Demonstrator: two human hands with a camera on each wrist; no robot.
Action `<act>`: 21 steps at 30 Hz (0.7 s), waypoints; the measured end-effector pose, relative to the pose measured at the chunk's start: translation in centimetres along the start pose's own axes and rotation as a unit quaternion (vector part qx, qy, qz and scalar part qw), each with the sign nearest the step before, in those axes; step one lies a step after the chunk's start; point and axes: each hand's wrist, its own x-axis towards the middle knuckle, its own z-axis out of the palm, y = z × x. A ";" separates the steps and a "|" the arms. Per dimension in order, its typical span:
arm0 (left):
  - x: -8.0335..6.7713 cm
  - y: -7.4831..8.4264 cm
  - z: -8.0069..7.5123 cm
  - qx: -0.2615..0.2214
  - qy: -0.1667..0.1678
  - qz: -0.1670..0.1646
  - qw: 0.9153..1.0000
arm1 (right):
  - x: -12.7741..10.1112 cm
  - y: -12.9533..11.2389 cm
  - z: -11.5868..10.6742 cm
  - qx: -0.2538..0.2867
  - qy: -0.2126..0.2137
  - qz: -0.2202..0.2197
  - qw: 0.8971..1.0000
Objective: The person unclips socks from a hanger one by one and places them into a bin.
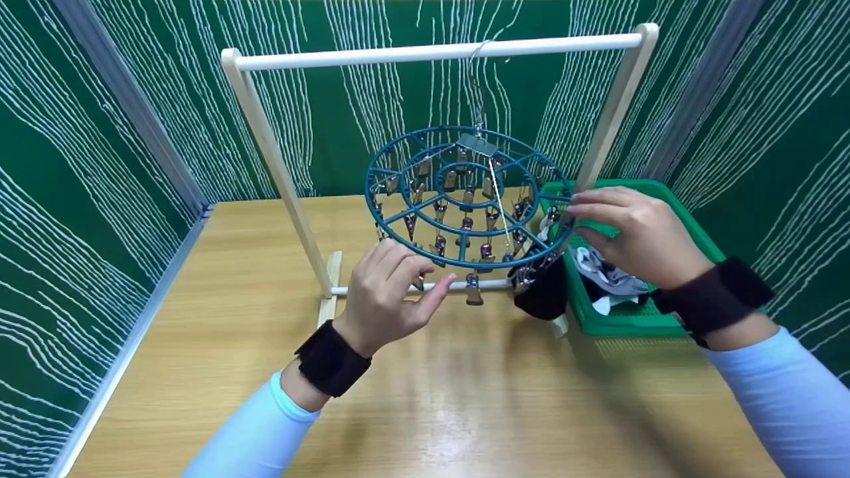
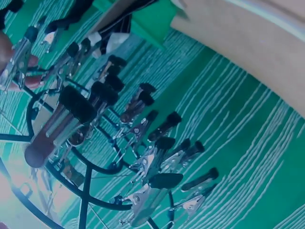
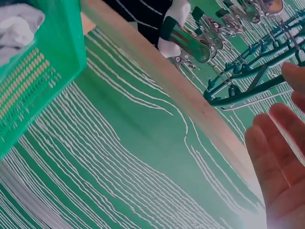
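A round teal clip hanger (image 1: pixel 463 260) with several metal clips (image 1: pixel 473 289) dangles by its hook from a white rail (image 1: pixel 425 52). At its front left is my left hand (image 1: pixel 385 292), thumb apart from the bent fingers, near the rim. My right hand (image 1: pixel 637 229) is at the right rim, its fingers loosely extended; whether they touch the rim I cannot tell. Dark cloth (image 1: pixel 541 285) hangs from clips on the right side. In the right wrist view, a black-and-white striped cloth piece (image 3: pixel 143 14) shows beside a clip (image 3: pixel 190 43).
A green basket (image 1: pixel 694 229) stands at the right with grey, white and dark cloth (image 1: pixel 607 275) in it. Wooden posts (image 1: pixel 279 159) of the rack rise on both sides. Green panels with white lines enclose the wooden table (image 1: pixel 252 385).
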 end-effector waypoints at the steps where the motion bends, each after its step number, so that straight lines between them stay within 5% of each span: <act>1: 0.1 0.0 0.0 0.004 0.000 0.006 1.000 | 0.1 0.0 0.1 -0.003 -0.001 -0.012 1.000; 8: 1.3 0.2 0.0 0.024 -0.056 0.023 0.998 | 0.3 0.2 0.4 0.002 -0.002 -0.049 0.999; 21: 2.8 1.2 1.3 0.024 -0.132 0.052 0.990 | 0.3 -0.9 1.5 0.007 -0.024 -0.045 0.999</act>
